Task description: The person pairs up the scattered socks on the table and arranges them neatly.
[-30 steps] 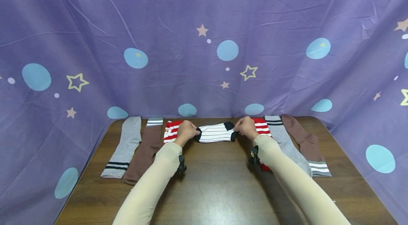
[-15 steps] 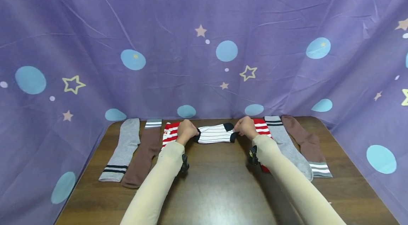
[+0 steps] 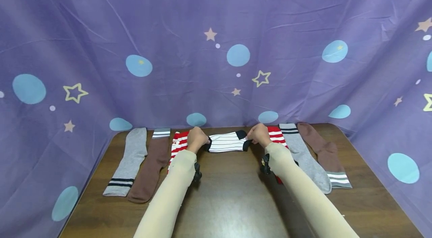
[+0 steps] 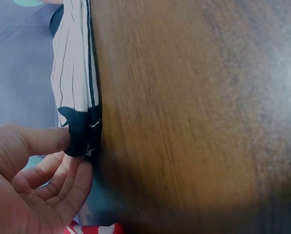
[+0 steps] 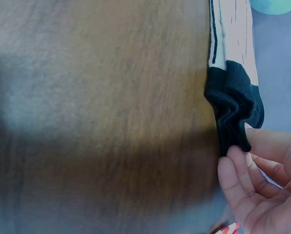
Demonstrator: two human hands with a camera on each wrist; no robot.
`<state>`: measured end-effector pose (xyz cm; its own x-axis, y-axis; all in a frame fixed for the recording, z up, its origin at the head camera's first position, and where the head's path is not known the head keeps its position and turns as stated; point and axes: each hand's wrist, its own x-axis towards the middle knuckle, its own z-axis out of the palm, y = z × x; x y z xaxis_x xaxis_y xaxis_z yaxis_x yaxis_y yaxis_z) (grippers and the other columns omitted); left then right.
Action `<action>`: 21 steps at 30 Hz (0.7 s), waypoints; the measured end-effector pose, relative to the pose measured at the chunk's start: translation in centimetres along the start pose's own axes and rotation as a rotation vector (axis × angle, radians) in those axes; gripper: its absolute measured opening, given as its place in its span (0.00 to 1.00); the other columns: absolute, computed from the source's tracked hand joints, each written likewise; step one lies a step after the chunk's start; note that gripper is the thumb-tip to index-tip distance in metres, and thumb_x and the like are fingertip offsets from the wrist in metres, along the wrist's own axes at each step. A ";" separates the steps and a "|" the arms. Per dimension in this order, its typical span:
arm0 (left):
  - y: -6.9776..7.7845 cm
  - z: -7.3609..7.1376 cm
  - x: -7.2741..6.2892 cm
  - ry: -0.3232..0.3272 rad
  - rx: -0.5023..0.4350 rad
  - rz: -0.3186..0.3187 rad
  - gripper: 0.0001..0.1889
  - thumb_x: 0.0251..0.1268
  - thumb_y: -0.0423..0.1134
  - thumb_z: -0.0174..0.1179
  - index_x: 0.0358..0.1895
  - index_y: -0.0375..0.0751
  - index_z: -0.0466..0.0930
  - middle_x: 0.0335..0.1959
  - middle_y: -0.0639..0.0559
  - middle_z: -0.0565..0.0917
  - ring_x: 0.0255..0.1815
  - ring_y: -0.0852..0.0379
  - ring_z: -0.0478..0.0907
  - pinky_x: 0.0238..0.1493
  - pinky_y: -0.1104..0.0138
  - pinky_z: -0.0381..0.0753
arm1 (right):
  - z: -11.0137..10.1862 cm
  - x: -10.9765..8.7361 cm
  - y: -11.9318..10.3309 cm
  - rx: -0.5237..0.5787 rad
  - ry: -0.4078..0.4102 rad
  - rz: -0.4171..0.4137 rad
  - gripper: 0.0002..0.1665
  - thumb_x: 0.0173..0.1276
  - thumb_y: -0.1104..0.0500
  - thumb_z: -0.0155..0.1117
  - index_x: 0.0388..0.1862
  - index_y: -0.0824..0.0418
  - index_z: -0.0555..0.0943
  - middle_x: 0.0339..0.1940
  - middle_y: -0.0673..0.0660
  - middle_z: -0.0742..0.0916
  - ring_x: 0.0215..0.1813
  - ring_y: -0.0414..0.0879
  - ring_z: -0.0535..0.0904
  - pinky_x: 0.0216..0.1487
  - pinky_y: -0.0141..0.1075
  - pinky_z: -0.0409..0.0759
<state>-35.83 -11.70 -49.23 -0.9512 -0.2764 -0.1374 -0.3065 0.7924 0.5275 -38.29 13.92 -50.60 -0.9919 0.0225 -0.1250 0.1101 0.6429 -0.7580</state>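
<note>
A short white sock (image 3: pixel 225 142) with thin black stripes and black ends lies stretched sideways near the back of the table. My left hand (image 3: pixel 197 139) pinches its black left end between thumb and fingers, as the left wrist view shows with the sock's black tip (image 4: pixel 79 129). At the other end, my right hand (image 3: pixel 258 135) pinches the black part beside the heel; in the right wrist view this black fabric (image 5: pixel 231 105) is bunched in folds. Red-and-white striped socks lie beside both hands, the left one (image 3: pixel 179 146) and the right one (image 3: pixel 276 135), each partly hidden by an arm.
To the left lie a grey sock (image 3: pixel 129 161) with black bands and a brown sock (image 3: pixel 152 170). Another grey sock (image 3: pixel 303 159) and brown sock (image 3: pixel 318 142) lie right. A purple patterned curtain (image 3: pixel 216 62) hangs behind the wooden table (image 3: pixel 229 193).
The head view has shifted slightly, so the left-hand socks appear a little lower and further left. Both hands keep their pinch on the striped sock, which stays in nearly the same place.
</note>
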 end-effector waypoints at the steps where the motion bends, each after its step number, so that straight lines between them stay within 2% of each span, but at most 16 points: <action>1: -0.1 0.0 0.0 -0.003 -0.003 -0.010 0.15 0.46 0.38 0.79 0.35 0.32 0.89 0.43 0.37 0.89 0.47 0.39 0.84 0.50 0.54 0.84 | 0.0 0.0 -0.1 0.000 -0.004 0.000 0.04 0.52 0.70 0.77 0.25 0.70 0.88 0.21 0.59 0.89 0.18 0.43 0.82 0.24 0.36 0.85; 11: 0.1 0.1 0.5 0.000 -0.006 -0.046 0.20 0.46 0.37 0.80 0.41 0.29 0.87 0.47 0.34 0.87 0.52 0.37 0.83 0.52 0.52 0.83 | 0.1 0.6 -0.2 0.011 -0.026 0.040 0.06 0.52 0.70 0.78 0.27 0.71 0.88 0.25 0.62 0.90 0.17 0.42 0.81 0.22 0.34 0.83; 21: 0.3 0.0 0.7 -0.003 0.001 -0.042 0.21 0.47 0.38 0.79 0.43 0.29 0.86 0.48 0.35 0.87 0.52 0.38 0.82 0.52 0.52 0.83 | 0.0 1.1 -0.3 0.050 -0.024 0.054 0.08 0.49 0.72 0.79 0.27 0.73 0.87 0.19 0.59 0.87 0.17 0.44 0.82 0.25 0.39 0.86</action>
<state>-36.54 -11.66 -49.11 -0.9376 -0.3078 -0.1621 -0.3462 0.7805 0.5205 -39.42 13.75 -50.50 -0.9828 0.0375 -0.1810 0.1668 0.6020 -0.7809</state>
